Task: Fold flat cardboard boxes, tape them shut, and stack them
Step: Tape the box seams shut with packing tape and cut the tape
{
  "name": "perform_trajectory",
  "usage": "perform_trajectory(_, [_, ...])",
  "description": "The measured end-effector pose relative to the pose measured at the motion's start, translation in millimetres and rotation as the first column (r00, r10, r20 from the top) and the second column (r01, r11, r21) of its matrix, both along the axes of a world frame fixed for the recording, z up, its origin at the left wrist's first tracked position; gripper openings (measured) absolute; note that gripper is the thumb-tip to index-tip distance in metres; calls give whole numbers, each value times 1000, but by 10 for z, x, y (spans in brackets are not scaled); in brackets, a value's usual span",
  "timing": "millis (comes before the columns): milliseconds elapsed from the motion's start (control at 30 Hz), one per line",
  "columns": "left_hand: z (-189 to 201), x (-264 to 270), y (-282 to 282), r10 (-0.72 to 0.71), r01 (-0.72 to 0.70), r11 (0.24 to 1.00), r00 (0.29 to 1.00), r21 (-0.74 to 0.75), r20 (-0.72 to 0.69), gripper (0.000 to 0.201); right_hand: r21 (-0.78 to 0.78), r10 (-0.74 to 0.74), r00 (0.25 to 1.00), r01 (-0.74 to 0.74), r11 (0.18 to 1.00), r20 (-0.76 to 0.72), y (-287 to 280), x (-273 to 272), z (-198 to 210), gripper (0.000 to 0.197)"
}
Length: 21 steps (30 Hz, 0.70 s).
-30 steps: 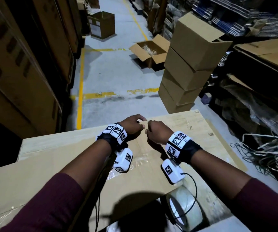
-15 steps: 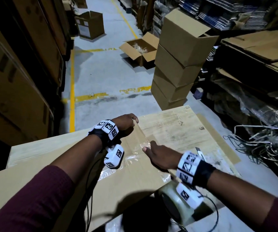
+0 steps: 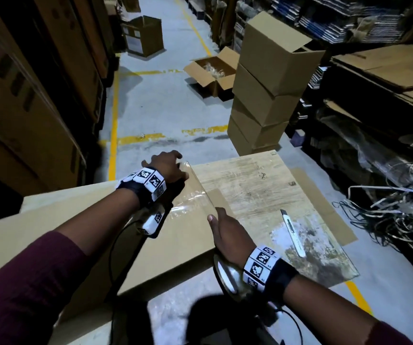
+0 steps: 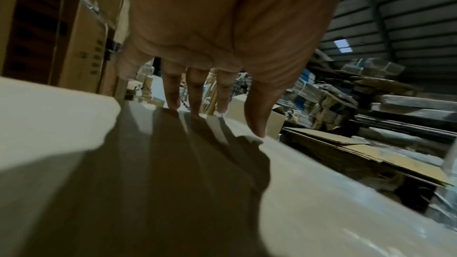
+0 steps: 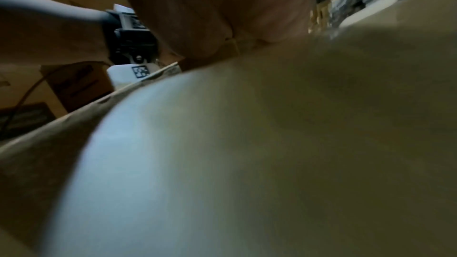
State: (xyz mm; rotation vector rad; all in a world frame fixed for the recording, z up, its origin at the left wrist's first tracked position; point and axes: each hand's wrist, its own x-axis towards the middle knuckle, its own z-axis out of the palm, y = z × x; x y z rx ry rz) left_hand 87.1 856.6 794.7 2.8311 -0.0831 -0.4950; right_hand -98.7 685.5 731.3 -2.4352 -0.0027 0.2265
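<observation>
Cardboard fills the lower half of my head view: a flat, matte brown box blank [image 3: 150, 245] lying on a worn, pale wooden table [image 3: 250, 185] whose surface is scuffed and streaked. At the bottom centre, tucked under my right wrist, I see the rounded, glossy edge of a tape roll [image 3: 227, 275]; in the right wrist view it is only a pale blurred curve, so I cannot tell exactly how it sits. My right hand [image 3: 227, 235] lies at the blank's right edge, fingers stretched out and pressing down, holding nothing that I can make out. A crinkled, shiny strip of clear tape [image 3: 190, 195] runs up along that edge from there to my left hand [image 3: 168, 168], just above centre frame. In the left wrist view its fingers [image 4: 195, 93] point down, straight and slightly spread, tips touching the smooth surface, gripping nothing. To the right of the right hand a slim, pale utility knife [image 3: 291, 232] lies on the table, apart from the cardboard. Beyond the table's far edge, right of centre, four plain square-cornered boxes form a stack [image 3: 267, 95] on the grey concrete floor [image 3: 163, 108], the top one with a flap ajar. Behind it, upper centre, an open box [image 3: 212, 73] shows pale stuffing.
</observation>
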Motion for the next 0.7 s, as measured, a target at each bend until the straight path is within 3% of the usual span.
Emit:
perform_trajectory(67, [29, -203, -43, -26, 26, 1000, 997, -1, 74, 67, 50, -9, 1000, 9, 999, -14, 58, 86, -4, 45])
perform_trajectory(167, [24, -608, -89, -20, 44, 979, 992, -197, 121, 54, 131, -18, 997, 28, 991, -75, 128, 190, 13, 51])
perform_trajectory(300, [5, -1340, -263, 114, -21, 875, 980, -484, 163, 8, 255, 36, 977, 19, 967, -211, 45, 315, -4, 60])
perform_trajectory(433, [-136, -2014, -498, 261, -132, 843, 948, -522, 183, 28, 356, 89, 929, 49, 933, -359, -288, 399, 27, 85])
perform_trajectory(467, [-226, -2133, -507, 295, -182, 836, 944, -517, 145, 34, 342, 55, 939, 69, 937, -340, -416, 393, 12, 89])
perform_trajectory(567, [-522, -2548, -787, 479, -387, 707, 878, -591, -1, 41, 192, -57, 966, 107, 976, -251, -1095, 366, -385, 68])
perform_trajectory(667, [-712, -2766, -1141, 653, -584, 592, 752, -556, -93, 49, -176, -143, 910, 79, 981, -388, -1826, 239, -1005, 75])
perform_trajectory(700, [-732, -2780, -1222, 690, -626, 505, 707, -594, -159, 51, -270, -188, 889, 77, 960, -417, -2039, 157, -1167, 82])
